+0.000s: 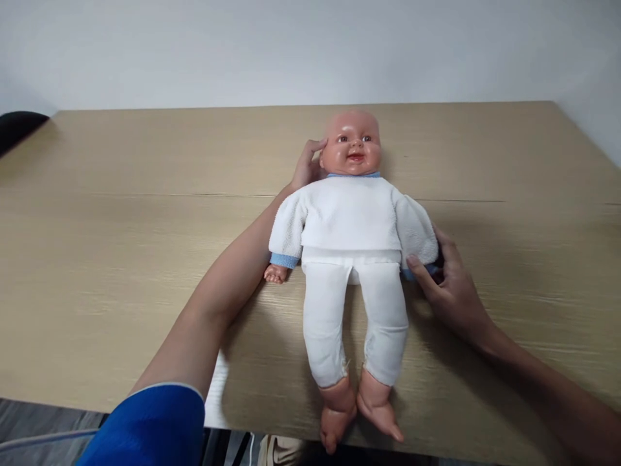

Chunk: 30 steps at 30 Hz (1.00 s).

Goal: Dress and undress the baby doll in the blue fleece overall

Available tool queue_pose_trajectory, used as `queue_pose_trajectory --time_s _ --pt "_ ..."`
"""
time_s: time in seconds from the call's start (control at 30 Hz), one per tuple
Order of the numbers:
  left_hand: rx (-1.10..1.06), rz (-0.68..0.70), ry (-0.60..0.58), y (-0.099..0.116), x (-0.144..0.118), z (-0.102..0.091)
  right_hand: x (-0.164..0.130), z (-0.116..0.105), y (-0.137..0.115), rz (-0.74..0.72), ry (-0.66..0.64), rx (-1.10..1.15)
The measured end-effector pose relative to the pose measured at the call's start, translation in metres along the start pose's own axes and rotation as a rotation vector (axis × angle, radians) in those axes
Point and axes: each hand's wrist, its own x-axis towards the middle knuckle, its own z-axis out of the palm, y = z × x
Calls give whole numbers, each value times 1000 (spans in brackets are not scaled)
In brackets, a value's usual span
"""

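Observation:
A baby doll (353,220) lies on its back on the wooden table (121,213), head toward the wall, bare feet over the front edge. It wears a white fleece top with blue cuffs and white trousers. My left hand (306,166) rests against the side of the doll's head and shoulder, fingers partly hidden behind it. My right hand (446,285) grips the cuff end of the doll's sleeve on the right, thumb on top. The doll's other small hand (275,274) lies bare on the table.
The light wooden table meets a plain white wall (291,45) at the back. A dark rounded object (19,126) shows at the far left edge. Below the table's front edge I see floor and a shoe (281,450).

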Motion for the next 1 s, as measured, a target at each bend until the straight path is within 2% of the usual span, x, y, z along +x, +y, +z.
queue_pose_trajectory --time_s 0.1,0.37,0.43,0.57,0.83,1.0 --pt "64 -26 -63 2 2 -8 -1 0 5 -50 -12 -29" --pt "168 67 -289 -10 21 -23 -4 0 10 -134 -18 -65" --pt "219 88 -275 -14 25 -26 -4 0 11 -136 -17 -64" --pt "281 212 -211 -20 32 -34 -4 -1 12 -131 -47 -59" --pt "280 305 -309 -21 34 -43 -5 -1 12 -137 -42 -78" --pt "303 256 -321 -19 31 -41 -5 -3 11 -130 -70 -93"
